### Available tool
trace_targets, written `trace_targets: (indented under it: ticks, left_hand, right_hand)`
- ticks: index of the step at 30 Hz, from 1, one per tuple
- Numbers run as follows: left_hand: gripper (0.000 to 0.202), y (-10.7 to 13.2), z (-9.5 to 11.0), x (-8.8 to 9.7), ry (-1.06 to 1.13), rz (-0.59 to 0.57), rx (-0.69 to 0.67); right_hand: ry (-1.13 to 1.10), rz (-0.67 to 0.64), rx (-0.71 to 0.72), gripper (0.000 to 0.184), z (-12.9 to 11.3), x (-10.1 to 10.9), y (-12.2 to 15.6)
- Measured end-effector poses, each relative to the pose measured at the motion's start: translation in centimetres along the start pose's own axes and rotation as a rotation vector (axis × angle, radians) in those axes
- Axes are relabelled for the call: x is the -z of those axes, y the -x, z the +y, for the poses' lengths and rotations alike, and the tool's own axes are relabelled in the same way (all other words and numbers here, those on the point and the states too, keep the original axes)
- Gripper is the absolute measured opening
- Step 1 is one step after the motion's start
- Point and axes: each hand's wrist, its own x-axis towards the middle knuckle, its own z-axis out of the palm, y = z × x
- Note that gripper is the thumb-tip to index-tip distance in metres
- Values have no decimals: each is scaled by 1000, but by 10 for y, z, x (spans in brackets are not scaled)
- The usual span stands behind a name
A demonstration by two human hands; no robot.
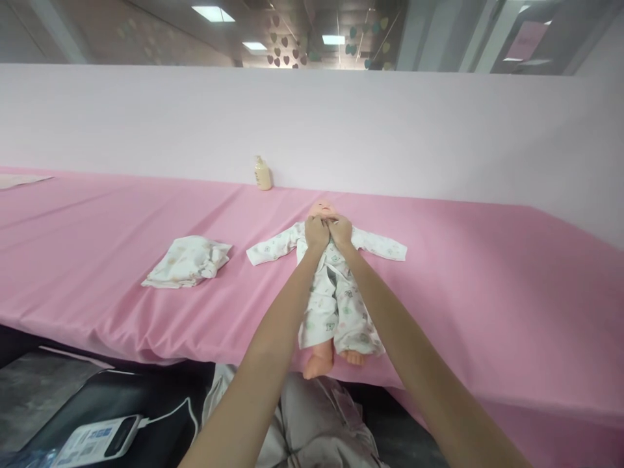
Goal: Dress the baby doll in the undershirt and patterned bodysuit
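Note:
A baby doll lies on its back on the pink table cover, feet toward me, dressed in a white printed sleepsuit. My left hand and my right hand are side by side at the doll's neck, both closed in a pinch on the sleepsuit's collar. The sleeves lie spread out to either side. The doll's bare feet stick out at the table's near edge.
A folded white printed cloth lies left of the doll. A small cream bottle stands at the back against the white wall. Below the table edge at left sits a white device with a cable.

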Motion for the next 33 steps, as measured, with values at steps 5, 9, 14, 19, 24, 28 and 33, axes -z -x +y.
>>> trace_targets:
  ticks: [5, 9, 14, 19, 24, 28, 33]
  left_hand:
    - [19, -1, -1, 3, -51, -49, -12]
    - [18, 0, 0, 5, -46, -37, 15]
    - [19, 5, 2, 9, 14, -21, 39]
    - [18, 8, 0, 11, 133, -21, 40]
    - [14, 6, -6, 7, 218, -15, -1]
    - [11, 7, -9, 4, 291, -16, -43]
    - [7, 3, -12, 5, 455, -12, -20]
  right_hand:
    - [-19, 12, 52, 23, 4, -1, 1]
    - [-13, 29, 73, 21, 5, -1, 4]
    - [-60, 74, 81, 21, 4, -2, 9]
    - [-103, 139, 57, 14, 4, -4, 11]
    - [-182, 190, 6, 4, 1, -2, 12]
    - [-307, 196, -23, 4, -3, 0, 15]
    - [-315, 142, 51, 14, -6, 4, 21]
